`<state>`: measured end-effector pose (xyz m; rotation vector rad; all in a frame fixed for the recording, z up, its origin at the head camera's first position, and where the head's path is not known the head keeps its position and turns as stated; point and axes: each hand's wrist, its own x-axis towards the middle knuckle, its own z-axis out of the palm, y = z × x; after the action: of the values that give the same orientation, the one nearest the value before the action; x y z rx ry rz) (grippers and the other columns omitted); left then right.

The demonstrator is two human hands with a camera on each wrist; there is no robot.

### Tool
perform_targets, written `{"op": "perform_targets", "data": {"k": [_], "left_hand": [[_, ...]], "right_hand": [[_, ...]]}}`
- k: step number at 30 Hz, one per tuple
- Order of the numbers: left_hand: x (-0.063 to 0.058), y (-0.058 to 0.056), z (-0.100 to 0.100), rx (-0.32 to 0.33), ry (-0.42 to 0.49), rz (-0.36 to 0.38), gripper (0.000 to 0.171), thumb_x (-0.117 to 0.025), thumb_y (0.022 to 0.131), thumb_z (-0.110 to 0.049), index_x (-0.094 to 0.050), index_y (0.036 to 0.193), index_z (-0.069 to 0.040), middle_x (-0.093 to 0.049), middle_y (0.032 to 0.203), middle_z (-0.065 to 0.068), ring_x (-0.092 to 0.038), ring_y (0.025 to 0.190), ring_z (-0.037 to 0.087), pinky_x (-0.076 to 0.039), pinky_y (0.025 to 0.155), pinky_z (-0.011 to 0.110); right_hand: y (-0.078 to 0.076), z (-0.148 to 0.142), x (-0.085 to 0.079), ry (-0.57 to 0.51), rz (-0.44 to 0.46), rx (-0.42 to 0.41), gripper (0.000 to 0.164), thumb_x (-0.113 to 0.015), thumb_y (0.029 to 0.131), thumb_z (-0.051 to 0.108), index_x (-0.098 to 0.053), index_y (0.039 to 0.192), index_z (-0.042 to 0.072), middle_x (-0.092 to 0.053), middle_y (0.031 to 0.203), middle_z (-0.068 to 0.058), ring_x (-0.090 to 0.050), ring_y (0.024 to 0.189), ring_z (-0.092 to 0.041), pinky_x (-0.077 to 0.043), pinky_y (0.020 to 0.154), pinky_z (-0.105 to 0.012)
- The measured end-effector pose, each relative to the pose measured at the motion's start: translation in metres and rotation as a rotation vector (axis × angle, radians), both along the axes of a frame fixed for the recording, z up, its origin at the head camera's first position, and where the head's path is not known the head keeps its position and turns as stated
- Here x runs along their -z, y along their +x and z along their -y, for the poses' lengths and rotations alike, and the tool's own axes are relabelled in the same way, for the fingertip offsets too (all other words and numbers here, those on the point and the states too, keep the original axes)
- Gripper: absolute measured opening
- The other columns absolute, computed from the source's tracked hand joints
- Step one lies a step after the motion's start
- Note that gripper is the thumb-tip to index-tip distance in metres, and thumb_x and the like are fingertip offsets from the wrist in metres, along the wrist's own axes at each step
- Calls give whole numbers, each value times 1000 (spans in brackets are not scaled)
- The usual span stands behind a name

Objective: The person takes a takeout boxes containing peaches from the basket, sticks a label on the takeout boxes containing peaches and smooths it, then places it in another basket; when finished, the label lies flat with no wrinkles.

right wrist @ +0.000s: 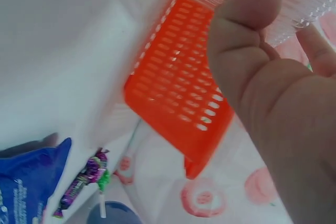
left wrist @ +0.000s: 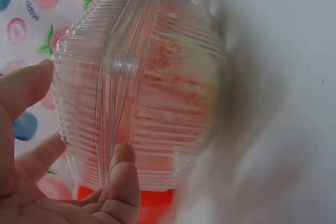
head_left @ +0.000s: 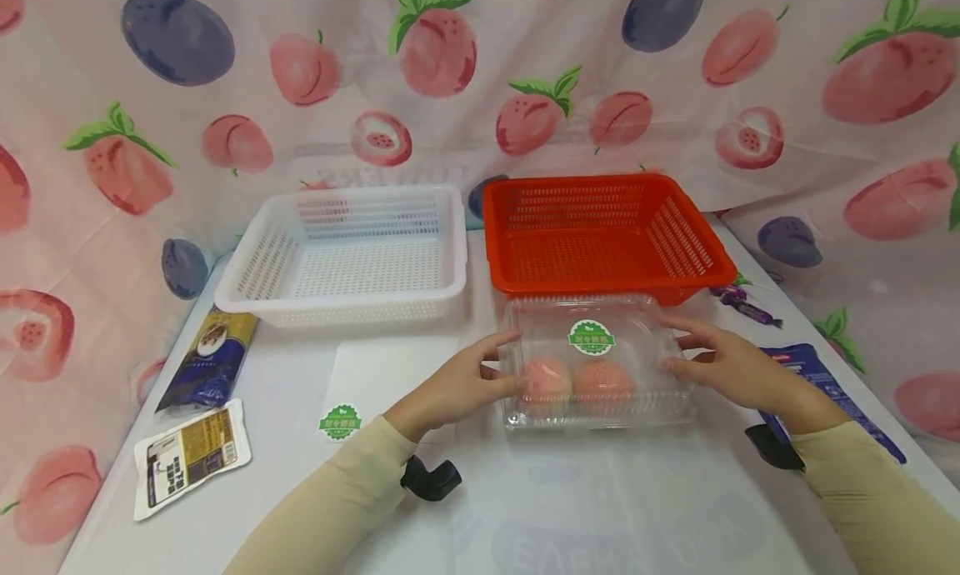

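Observation:
A clear plastic clamshell box [head_left: 555,312] with its lid closed is held between both hands, just in front of the red basket. Two pink-orange, peach-like fruits [head_left: 603,385] show through its front, and a green round sticker [head_left: 592,338] is on the lid. My left hand [head_left: 467,383] grips the left end, fingertips on its ribbed side and near the rim seam in the left wrist view. At the other end, my right hand [head_left: 723,367] grips the side with bent fingers. The left wrist view shows one red-streaked fruit [left wrist: 176,87] through the plastic.
A white basket [head_left: 341,308] and a red basket [head_left: 592,287] stand at the back. Left lie a blue-gold packet [head_left: 210,358], a white-gold pouch [head_left: 193,458] and a sheet with a green sticker [head_left: 340,422]. Right are purple-wrapped candies [head_left: 750,308] and a blue packet [head_left: 832,400].

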<state>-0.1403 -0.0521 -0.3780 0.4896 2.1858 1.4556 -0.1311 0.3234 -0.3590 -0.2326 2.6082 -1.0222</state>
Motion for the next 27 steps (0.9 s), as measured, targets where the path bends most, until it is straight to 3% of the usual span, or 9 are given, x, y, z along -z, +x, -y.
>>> {"op": "perform_targets", "data": {"k": [7,11,15,21,27], "left_hand": [[-21,13,8,2,-52,-63,73,-74,90,-40,-41,154,-31,-53,138,9,-63,108,16,-54,83,39],[-33,17,12,1,-33,-98,72,-76,89,-36,-43,153,-30,-62,125,4,-64,102,15,-54,78,35],[-46,18,13,2,-10,-121,72,-76,89,-36,-42,153,-30,-63,124,0,-64,101,15,-54,78,35],[-65,9,13,5,-28,-151,73,-74,90,-37,-40,154,-34,-58,132,3,-61,109,19,-55,83,38],[-82,-8,8,-9,-5,-194,69,-75,91,-29,-44,153,-30,-53,138,3,-61,112,22,-56,85,41]], "right_hand": [[16,7,-16,26,-39,-1,76,-66,97,41,-30,159,17,-51,135,-29,-56,115,-46,-56,80,-57],[22,8,-28,21,-61,-7,71,-63,99,36,-30,159,16,-52,131,-28,-61,106,-38,-58,77,-53],[23,7,-41,-3,-111,-21,66,-62,101,30,-31,158,17,-52,127,-25,-61,101,-33,-59,75,-48],[15,7,-59,-8,-200,-36,62,-61,102,24,-33,157,15,-54,122,-22,-63,96,-30,-58,70,-33],[3,8,-73,-21,-235,-9,64,-61,102,25,-31,158,18,-53,123,-24,-62,99,-37,-60,67,-37]]}}
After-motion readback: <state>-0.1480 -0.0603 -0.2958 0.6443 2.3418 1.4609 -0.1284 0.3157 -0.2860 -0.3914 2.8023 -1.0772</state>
